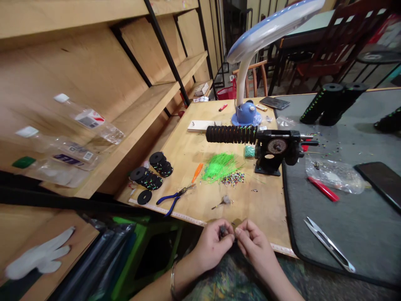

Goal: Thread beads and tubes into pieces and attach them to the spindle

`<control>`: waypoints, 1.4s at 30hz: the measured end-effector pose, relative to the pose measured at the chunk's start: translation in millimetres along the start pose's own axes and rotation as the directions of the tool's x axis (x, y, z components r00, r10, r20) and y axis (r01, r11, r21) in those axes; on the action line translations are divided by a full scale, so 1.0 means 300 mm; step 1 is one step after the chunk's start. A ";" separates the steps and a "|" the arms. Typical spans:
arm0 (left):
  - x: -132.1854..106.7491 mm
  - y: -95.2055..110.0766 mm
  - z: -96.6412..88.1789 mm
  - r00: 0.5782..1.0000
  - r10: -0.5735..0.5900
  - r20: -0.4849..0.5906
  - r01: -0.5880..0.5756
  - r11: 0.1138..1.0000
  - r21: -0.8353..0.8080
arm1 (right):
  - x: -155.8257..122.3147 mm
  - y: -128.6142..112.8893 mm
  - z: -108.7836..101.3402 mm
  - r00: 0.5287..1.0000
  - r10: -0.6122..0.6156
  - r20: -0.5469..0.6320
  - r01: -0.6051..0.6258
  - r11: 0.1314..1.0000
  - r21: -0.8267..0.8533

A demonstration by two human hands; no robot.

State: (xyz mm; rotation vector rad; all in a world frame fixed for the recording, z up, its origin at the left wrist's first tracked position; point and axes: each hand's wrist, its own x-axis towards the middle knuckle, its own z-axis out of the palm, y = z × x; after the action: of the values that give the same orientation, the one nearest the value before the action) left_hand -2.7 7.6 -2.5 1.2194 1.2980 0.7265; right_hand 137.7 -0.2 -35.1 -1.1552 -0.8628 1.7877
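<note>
My left hand [212, 243] and my right hand [254, 243] meet at the near edge of the wooden table [200, 150], fingertips pinched together on a small dark item [226, 232] too small to make out. A bangle sits on my left wrist. Just beyond the hands lies a small tufted piece [224, 201]. Farther out are a heap of green strands [219, 166] and a pile of coloured beads [232, 179]. A black winding device [275, 151] holds a rod stacked with black rings [231, 133].
Blue-handled pliers [171, 197], an orange-handled tool [197, 172] and stacks of black discs [151, 172] lie at left. A grey mat [351, 217] at right carries snips [328, 244], a red pen [323, 189], a plastic bag and a phone [380, 180]. A blue desk lamp [247, 110] stands behind. Bottles lie on the wooden shelf at left.
</note>
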 end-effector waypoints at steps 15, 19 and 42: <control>0.017 0.039 -0.053 0.999 0.018 -0.039 -0.026 0.977 -0.214 | -0.015 -0.060 -0.026 0.990 -0.121 0.074 0.141 0.892 -0.430; 0.027 0.042 -0.044 0.996 -0.084 -0.009 0.072 0.897 -0.435 | -0.023 -0.053 -0.027 0.983 -0.174 0.053 0.179 0.869 -0.462; 0.035 0.045 -0.024 0.984 -0.157 0.082 0.175 0.925 -0.337 | -0.034 -0.088 -0.051 0.994 -0.071 0.087 0.093 0.954 -0.286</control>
State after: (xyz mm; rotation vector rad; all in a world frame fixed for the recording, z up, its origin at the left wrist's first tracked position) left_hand -4.4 22.7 8.2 0.8304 1.1564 0.7551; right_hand 161.6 3.6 -13.8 -1.2199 -1.2329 1.6843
